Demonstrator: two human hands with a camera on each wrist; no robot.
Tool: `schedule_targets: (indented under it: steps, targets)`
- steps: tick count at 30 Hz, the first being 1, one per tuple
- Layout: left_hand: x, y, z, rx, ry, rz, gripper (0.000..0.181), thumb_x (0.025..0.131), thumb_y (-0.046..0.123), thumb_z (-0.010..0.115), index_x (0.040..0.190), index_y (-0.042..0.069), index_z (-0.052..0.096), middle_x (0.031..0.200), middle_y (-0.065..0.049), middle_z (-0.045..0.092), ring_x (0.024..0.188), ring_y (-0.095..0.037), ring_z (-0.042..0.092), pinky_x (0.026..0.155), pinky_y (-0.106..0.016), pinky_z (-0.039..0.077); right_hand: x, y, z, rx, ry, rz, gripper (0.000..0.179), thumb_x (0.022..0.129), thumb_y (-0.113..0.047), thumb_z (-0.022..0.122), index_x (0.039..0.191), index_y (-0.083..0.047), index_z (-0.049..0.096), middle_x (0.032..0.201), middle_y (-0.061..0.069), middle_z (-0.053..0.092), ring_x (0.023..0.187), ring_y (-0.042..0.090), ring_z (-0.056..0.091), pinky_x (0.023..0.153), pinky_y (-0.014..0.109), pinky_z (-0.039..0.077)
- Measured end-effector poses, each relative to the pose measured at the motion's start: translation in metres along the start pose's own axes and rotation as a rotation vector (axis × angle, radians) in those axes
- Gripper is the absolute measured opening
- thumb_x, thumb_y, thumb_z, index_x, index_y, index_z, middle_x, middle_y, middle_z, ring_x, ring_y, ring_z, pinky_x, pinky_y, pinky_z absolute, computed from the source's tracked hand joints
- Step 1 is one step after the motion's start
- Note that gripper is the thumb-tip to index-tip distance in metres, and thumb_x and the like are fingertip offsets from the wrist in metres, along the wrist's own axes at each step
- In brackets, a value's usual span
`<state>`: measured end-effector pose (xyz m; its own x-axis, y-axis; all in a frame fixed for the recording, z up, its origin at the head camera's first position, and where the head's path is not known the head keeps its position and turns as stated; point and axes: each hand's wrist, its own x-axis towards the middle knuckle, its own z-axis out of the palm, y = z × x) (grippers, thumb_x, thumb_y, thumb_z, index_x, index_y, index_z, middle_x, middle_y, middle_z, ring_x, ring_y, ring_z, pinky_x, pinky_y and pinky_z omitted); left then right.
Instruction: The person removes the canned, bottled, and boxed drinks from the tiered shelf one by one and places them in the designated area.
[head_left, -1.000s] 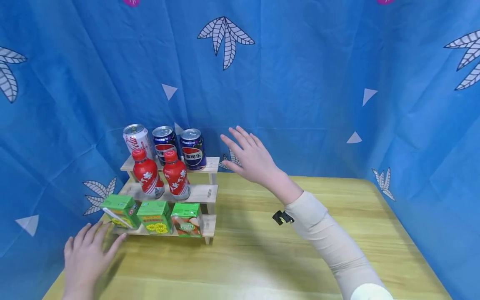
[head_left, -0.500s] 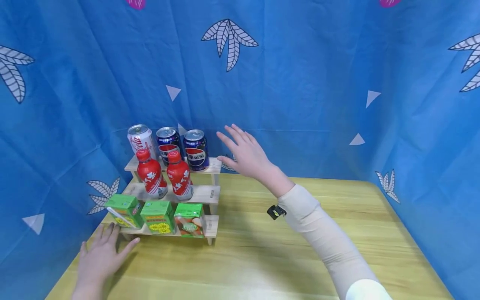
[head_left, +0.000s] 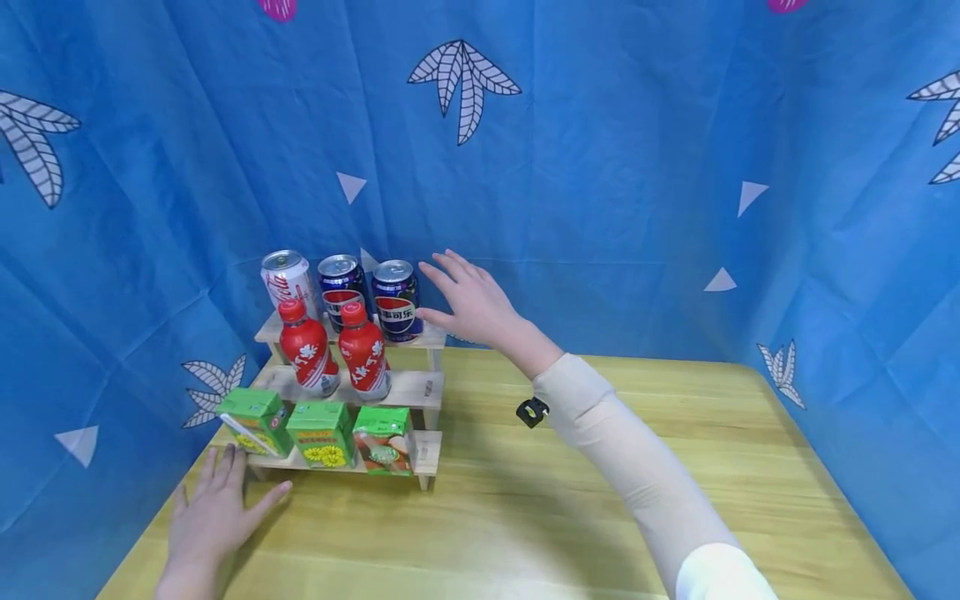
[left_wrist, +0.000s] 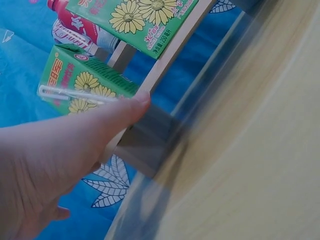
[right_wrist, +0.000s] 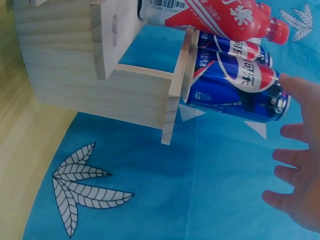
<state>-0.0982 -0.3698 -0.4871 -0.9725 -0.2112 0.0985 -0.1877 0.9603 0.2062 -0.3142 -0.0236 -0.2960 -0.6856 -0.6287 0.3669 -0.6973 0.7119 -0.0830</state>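
Left hand (head_left: 213, 517) and right hand (head_left: 480, 304) have outstretched, empty fingers (head_left: 438, 278), but a bump from the right could topple the blue can (head_left: 396, 304) near the rack's (head_left: 407, 387) upper right edge.

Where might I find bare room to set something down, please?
Bare table lies between the shelf and the right-hand curtain; the middle tier has a small gap right of its bottles. The cans and cartons crowd the other tiers.

The right hand (head_left: 480, 307) hovers near a blue can (head_left: 395, 304) on a wooden rack (head_left: 420, 387).
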Motion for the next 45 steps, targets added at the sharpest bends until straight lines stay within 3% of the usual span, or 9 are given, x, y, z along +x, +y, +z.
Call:
schedule_targets:
  steps: [7, 15, 25, 33, 45]
  targets:
    - [0.000, 0.001, 0.002, -0.002, 0.015, 0.009, 0.102, 0.091, 0.071, 0.042, 0.152, -0.007, 0.014, 0.160, -0.030, 0.007, 0.149, -0.046, -0.008, 0.109, -0.079, 0.000, 0.016, -0.008, 0.008, 0.124, -0.042, 0.079, 0.082, 0.090, -0.061, 0.056, 0.155, -0.021, 0.026, 0.158, 0.007, 0.035, 0.148, 0.026, 0.029, 0.119, 0.050, 0.033]
    - [0.002, 0.002, -0.001, -0.011, 0.017, 0.010, 0.102, 0.091, 0.071, 0.043, 0.152, -0.006, 0.015, 0.159, -0.030, 0.004, 0.149, -0.043, -0.013, 0.109, -0.078, 0.000, 0.031, -0.017, 0.017, 0.190, -0.005, 0.121, 0.087, 0.088, -0.058, 0.062, 0.154, -0.015, 0.027, 0.147, 0.009, 0.047, 0.134, 0.024, 0.046, 0.112, 0.042, 0.044]
    - [0.002, -0.001, 0.000, -0.002, 0.067, -0.007, 0.097, 0.092, 0.068, 0.045, 0.148, -0.009, 0.027, 0.155, -0.034, 0.020, 0.150, -0.042, -0.009, 0.109, -0.078, 0.004, 0.040, -0.027, 0.025, 0.330, 0.015, 0.150, 0.082, 0.085, -0.053, 0.069, 0.146, -0.010, 0.034, 0.132, 0.007, 0.055, 0.118, 0.020, 0.053, 0.102, 0.036, 0.051]
    - [0.001, -0.001, 0.001, 0.001, 0.083, -0.012, 0.096, 0.092, 0.068, 0.045, 0.148, -0.008, 0.027, 0.154, -0.034, 0.022, 0.150, -0.042, -0.008, 0.110, -0.077, 0.006, 0.040, -0.030, 0.034, 0.440, 0.085, 0.201, 0.077, 0.084, -0.046, 0.073, 0.143, -0.012, 0.037, 0.131, 0.005, 0.055, 0.118, 0.019, 0.053, 0.101, 0.035, 0.053]
    - [-0.001, -0.004, 0.001, -0.007, 0.080, -0.010, 0.095, 0.093, 0.067, 0.044, 0.150, -0.007, 0.025, 0.156, -0.034, 0.016, 0.150, -0.042, -0.011, 0.108, -0.079, 0.008, 0.032, -0.036, 0.035, 0.424, 0.161, 0.175, 0.077, 0.082, -0.043, 0.076, 0.141, -0.009, 0.039, 0.130, 0.007, 0.056, 0.118, 0.022, 0.054, 0.103, 0.037, 0.049]
